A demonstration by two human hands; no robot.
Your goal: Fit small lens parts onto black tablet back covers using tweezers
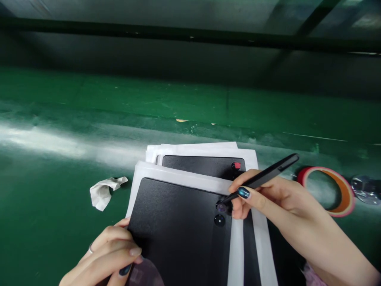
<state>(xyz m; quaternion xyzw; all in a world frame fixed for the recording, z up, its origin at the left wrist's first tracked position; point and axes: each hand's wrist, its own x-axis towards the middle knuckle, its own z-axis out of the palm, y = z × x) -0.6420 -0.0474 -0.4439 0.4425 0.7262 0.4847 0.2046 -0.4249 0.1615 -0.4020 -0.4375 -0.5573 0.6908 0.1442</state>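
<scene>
My right hand (262,194) is closed around a black pen-like tool (272,169), held at a slant. Its tip is at a small round lens-like piece (221,206) near the upper right corner of a flat black panel (178,226). Just below that piece is a glossy black disc (219,220). The panel lies on a white backing sheet (175,172). At the panel's lower left edge, my left hand (110,254) has curled fingers, with thumb and fingertips together at a dark translucent piece with a rounded edge (145,274). Its lower part is cut off by the frame.
More white sheets with black panels lie underneath, one panel (193,165) bearing a small red mark (237,165). Crumpled white paper (104,192) is on the green table (44,222) at left. A tape roll (342,194) and a clear shiny object (366,188) are at right.
</scene>
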